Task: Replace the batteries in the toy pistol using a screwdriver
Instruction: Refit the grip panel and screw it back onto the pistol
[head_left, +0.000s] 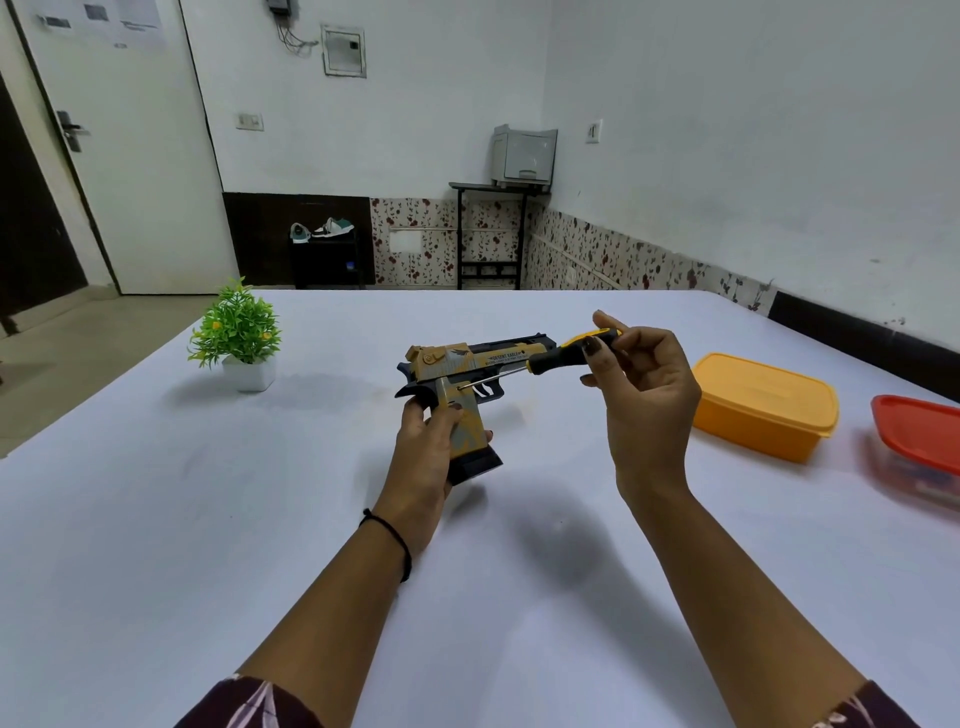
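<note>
Sleeves: dark patterned sleeves (249, 701) at the bottom edge; both forearms reach forward over the white desk (208, 519).
Left grip: the left hand (426, 441) is wrapped around the handle of the toy pistol (467, 358); a black band (395, 540) is on this wrist.
Right grip: the right hand (649, 410) pinches the black and yellow handle of the screwdriver (558, 358) between thumb and fingertips.
Toy pistol: yellow, grey and black, held up over the desk, barrel pointing right, handle down.
Screwdriver: its metal tip touches the pistol's side just above the handle, near the trigger.
Right side: a yellow box (763, 405) with its lid on, and a red-lidded box (919, 436) at the frame edge, both on the desk.
Left side, farther: a small green plant (239, 332) in a white pot.
</note>
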